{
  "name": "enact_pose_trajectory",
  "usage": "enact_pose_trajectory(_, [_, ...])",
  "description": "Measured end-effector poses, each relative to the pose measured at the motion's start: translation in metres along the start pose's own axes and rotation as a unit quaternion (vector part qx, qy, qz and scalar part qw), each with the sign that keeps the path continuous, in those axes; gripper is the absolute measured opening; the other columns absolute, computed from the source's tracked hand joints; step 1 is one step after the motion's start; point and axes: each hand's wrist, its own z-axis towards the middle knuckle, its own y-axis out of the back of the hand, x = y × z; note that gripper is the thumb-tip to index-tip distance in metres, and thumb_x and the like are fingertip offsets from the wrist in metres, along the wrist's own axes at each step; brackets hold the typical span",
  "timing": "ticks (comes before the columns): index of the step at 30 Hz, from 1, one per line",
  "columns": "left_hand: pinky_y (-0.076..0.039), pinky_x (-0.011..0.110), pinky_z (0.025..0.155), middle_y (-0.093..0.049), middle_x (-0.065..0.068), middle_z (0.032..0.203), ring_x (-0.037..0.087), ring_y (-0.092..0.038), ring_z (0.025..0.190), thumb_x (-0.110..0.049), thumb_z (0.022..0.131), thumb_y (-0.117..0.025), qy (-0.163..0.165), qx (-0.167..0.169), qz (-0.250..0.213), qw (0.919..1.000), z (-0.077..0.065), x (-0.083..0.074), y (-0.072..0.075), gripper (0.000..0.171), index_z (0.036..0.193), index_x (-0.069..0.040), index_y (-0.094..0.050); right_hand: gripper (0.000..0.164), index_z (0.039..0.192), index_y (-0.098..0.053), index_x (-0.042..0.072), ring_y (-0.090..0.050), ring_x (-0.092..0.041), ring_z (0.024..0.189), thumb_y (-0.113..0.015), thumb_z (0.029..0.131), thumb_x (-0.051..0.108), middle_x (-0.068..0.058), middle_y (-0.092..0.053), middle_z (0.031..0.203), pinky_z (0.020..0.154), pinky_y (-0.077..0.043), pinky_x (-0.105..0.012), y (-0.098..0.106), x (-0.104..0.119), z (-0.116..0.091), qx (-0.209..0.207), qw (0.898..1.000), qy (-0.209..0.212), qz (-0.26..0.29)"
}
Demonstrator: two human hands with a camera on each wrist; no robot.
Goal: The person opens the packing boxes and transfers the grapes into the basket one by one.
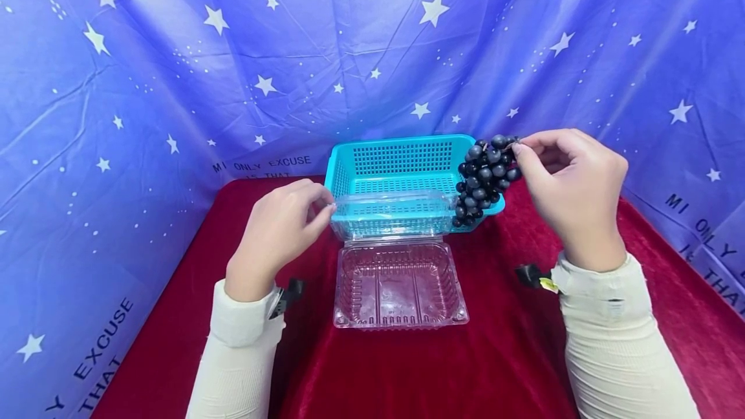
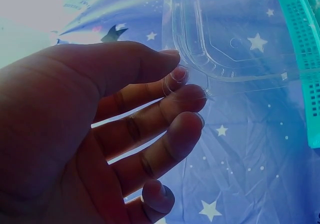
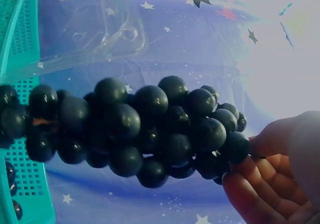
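Observation:
A bunch of dark grapes (image 1: 484, 176) hangs over the right end of the turquoise basket, its stem end pinched between the thumb and fingers of my right hand (image 1: 573, 189). In the right wrist view the grapes (image 3: 150, 129) stretch leftward from the fingertips. In front of the basket stands a clear plastic clamshell box (image 1: 401, 286), opened out, its lower half on the red cloth. My left hand (image 1: 282, 228) pinches the left corner of its raised lid (image 1: 396, 202). Seen from the left wrist, thumb and fingertips meet at the lid's rounded corner (image 2: 220, 74).
The turquoise slotted basket (image 1: 401, 142) sits at the back of the table, behind the lid and partly seen through it. Red velvet cloth (image 1: 419, 374) covers the table. A blue curtain (image 1: 349, 50) with white stars hangs behind and along both sides.

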Motion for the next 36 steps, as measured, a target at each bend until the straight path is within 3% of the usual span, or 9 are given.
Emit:
enact_pose_trajectory(4, [-0.052, 0.031, 0.064, -0.066, -0.011, 0.083, 0.008, -0.061, 0.070, -0.024, 0.094, -0.071, 0.001, 0.002, 0.000, 1.0000, 0.000, 0.000, 0.000, 0.004, 0.095, -0.022, -0.075, 0.015, 0.090, -0.083, 0.007, -0.058, 0.017, 0.066, -0.078, 0.088, 0.021, -0.011, -0.076, 0.083, 0.066, -0.045, -0.007, -0.003, -0.001, -0.001, -0.011, 1.000, -0.026, 0.009])
enact_pose_trajectory(11, [-0.052, 0.031, 0.064, -0.066, -0.010, 0.082, 0.008, -0.061, 0.070, -0.024, 0.094, -0.071, 0.001, 0.003, -0.001, 1.0000, 0.000, -0.001, 0.000, 0.004, 0.095, -0.021, -0.075, 0.013, 0.091, -0.082, 0.004, -0.062, 0.012, 0.064, -0.078, 0.088, 0.016, 0.007, -0.074, 0.078, 0.066, -0.047, -0.010, -0.010, 0.004, -0.001, -0.043, 0.995, -0.077, 0.039])
enact_pose_trajectory(19, [-0.052, 0.032, 0.064, -0.066, -0.010, 0.082, 0.008, -0.061, 0.069, -0.024, 0.094, -0.071, -0.002, 0.002, 0.000, 1.0000, 0.000, -0.001, 0.000, 0.004, 0.095, -0.021, -0.075, 0.010, 0.089, -0.082, 0.003, -0.063, 0.007, 0.061, -0.076, 0.089, 0.011, 0.011, -0.072, 0.075, 0.064, -0.049, -0.012, -0.013, 0.017, 0.000, -0.073, 0.988, -0.113, 0.078])
enact_pose_trajectory(24, [-0.052, 0.032, 0.064, -0.066, -0.010, 0.082, 0.008, -0.061, 0.070, -0.024, 0.094, -0.071, 0.001, 0.004, 0.000, 1.0000, 0.000, -0.002, 0.001, 0.004, 0.095, -0.021, -0.075, 0.013, 0.091, -0.081, 0.001, -0.062, 0.007, 0.060, -0.076, 0.088, 0.012, 0.016, -0.070, 0.074, 0.063, -0.047, -0.013, -0.013, 0.018, 0.001, -0.082, 0.985, -0.128, 0.081])
enact_pose_trajectory(31, [-0.052, 0.031, 0.064, -0.066, -0.010, 0.083, 0.008, -0.060, 0.070, -0.023, 0.094, -0.072, 0.001, 0.004, -0.002, 1.0000, -0.001, -0.002, 0.001, 0.005, 0.096, -0.021, -0.075, 0.008, 0.088, -0.083, 0.010, -0.062, 0.005, 0.058, -0.077, 0.089, 0.015, 0.017, -0.070, 0.072, 0.060, -0.047, -0.015, -0.013, 0.019, 0.004, -0.101, 0.980, -0.150, 0.085])
enact_pose_trajectory(36, [-0.052, 0.031, 0.064, -0.066, -0.009, 0.083, 0.008, -0.061, 0.070, -0.023, 0.094, -0.072, 0.001, 0.004, -0.002, 1.0000, 0.000, -0.002, 0.000, 0.005, 0.096, -0.020, -0.075, 0.013, 0.091, -0.082, 0.004, -0.063, 0.006, 0.060, -0.077, 0.089, 0.015, 0.017, -0.070, 0.073, 0.062, -0.048, -0.014, -0.018, 0.017, 0.000, -0.087, 0.982, -0.143, 0.084])
